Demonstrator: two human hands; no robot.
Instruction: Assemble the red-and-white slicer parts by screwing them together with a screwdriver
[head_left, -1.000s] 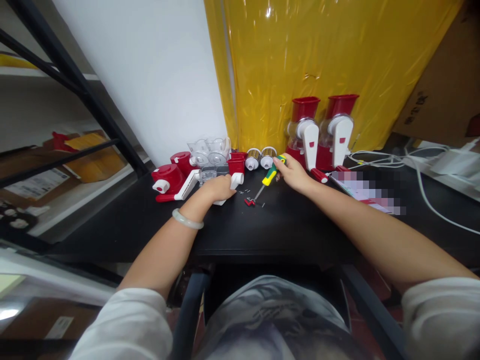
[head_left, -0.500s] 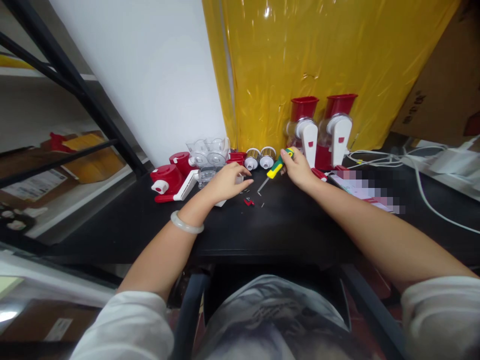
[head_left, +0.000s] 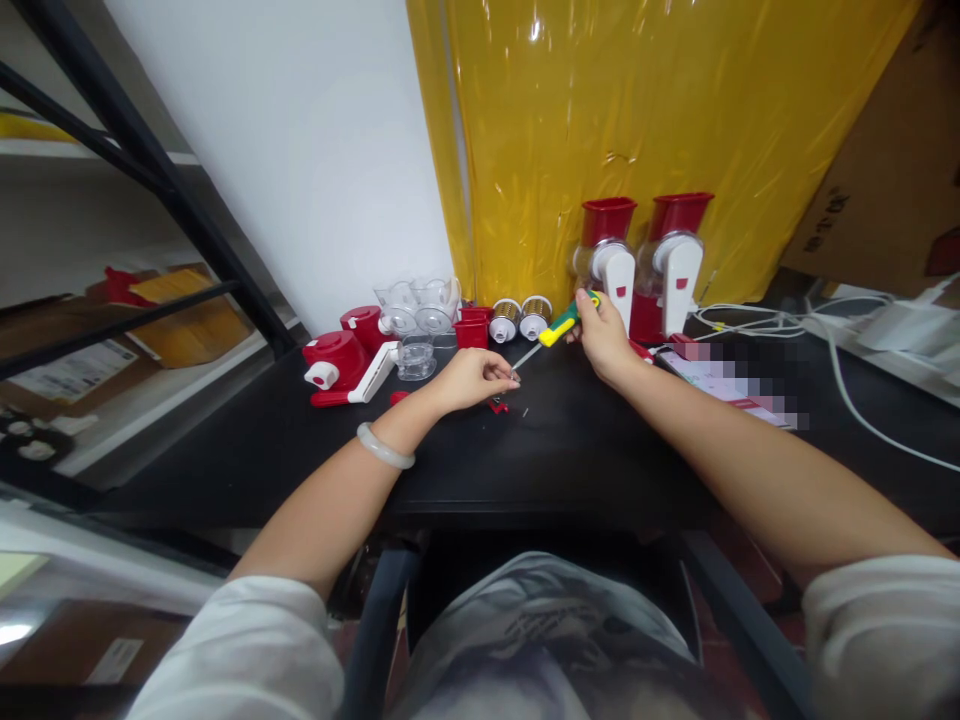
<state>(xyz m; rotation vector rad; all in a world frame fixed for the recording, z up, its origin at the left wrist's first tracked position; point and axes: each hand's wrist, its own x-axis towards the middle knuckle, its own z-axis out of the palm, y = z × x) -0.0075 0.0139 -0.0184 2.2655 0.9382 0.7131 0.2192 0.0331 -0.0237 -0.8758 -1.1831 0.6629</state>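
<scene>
Gripping a slanted screwdriver (head_left: 560, 329), right fingers (head_left: 589, 308) curl; left fingers (head_left: 498, 366) pinch its tip.

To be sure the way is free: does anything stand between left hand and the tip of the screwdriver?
Nothing visible does. The left hand is at the tip of the screwdriver, held in the right hand; contact is unclear.

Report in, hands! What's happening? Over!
Right hand grips green-and-yellow screwdriver. Left hand at its tip. Small red part close by.
</scene>
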